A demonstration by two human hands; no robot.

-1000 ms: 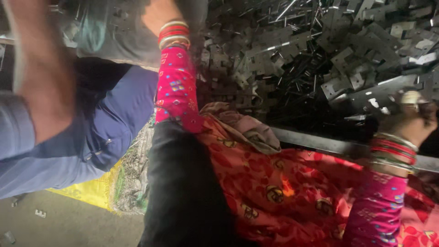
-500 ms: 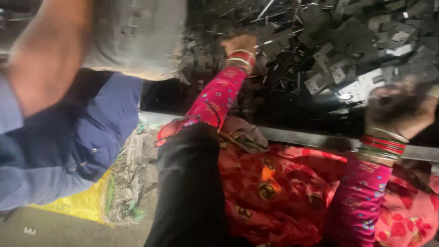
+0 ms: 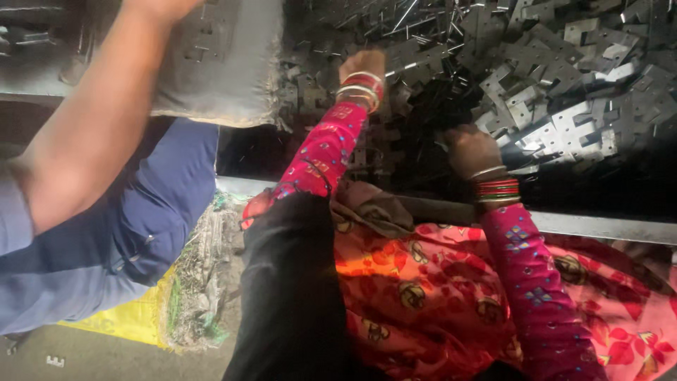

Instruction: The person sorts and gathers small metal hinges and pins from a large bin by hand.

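Far left: a co-worker's bare arm runs up from the lower left edge to the top of the view, above a blue garment. Its hand passes out of view at the top, against a grey sack that hangs over the left end of the bin. Below, a yellow sheet and a frayed woven bag lie on the floor, which shows only as a narrow strip at the lower left corner.

Centre: the left hand, bangled at the wrist, reaches into the pile of stamped metal plates. It is seen from behind with the fingers buried among the pieces; whether it holds any cannot be told. The sack's edge lies near its left side, leaving a tight gap.

Right of centre: the right hand rests on the pile, fingers curled down into the plates; what they enclose is hidden. The two hands are near each other, with dark plates between them.

Right: the pile spreads to the upper right corner, unobstructed. A metal rail marks the near edge of the bin, crossing under the right forearm. Red patterned cloth fills the lower frame.
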